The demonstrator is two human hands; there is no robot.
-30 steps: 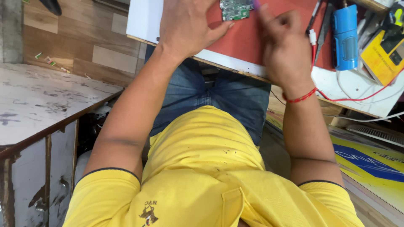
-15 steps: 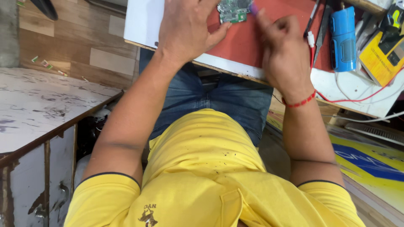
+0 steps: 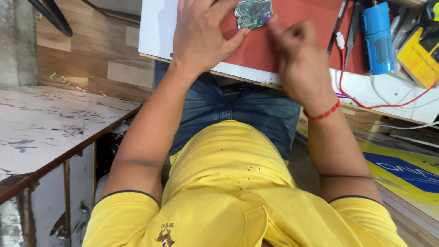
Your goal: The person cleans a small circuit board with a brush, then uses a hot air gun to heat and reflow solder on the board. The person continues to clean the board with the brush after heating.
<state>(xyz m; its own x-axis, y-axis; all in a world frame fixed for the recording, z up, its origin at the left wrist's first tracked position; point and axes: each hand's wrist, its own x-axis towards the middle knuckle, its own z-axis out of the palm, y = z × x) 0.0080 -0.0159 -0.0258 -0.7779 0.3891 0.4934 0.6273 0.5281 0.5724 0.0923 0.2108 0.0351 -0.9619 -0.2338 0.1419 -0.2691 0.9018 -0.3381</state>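
two hands at a little green board

the left hand (image 3: 201, 36) lies flat on the red mat (image 3: 292, 41), fingers spread. its thumb tip touches the lower edge of the small green circuit board (image 3: 254, 13). it is pressing beside the board, not wrapped around it. the right hand (image 3: 299, 59) is blurry. its fingers are curled and bunched together, with the tips just beside the board at about 4 o'clock from it. i cannot tell if it holds something tiny. the two hands are apart, with the board between them.

the board sits on the mat at 12 o'clock, near the top edge of the view. the mat lies on the white worktop (image 3: 157, 32).

at 3 o'clock from the board are a blue tube-shaped tool (image 3: 377, 39) and dark tweezers (image 3: 354, 27). a red wire (image 3: 366, 103) loops across the worktop. a yellow box-shaped thing (image 3: 418, 55) is at the far right. a red thread band (image 3: 323, 113) is on the right wrist. a worn white table (image 3: 41, 123) is at 9 o'clock.
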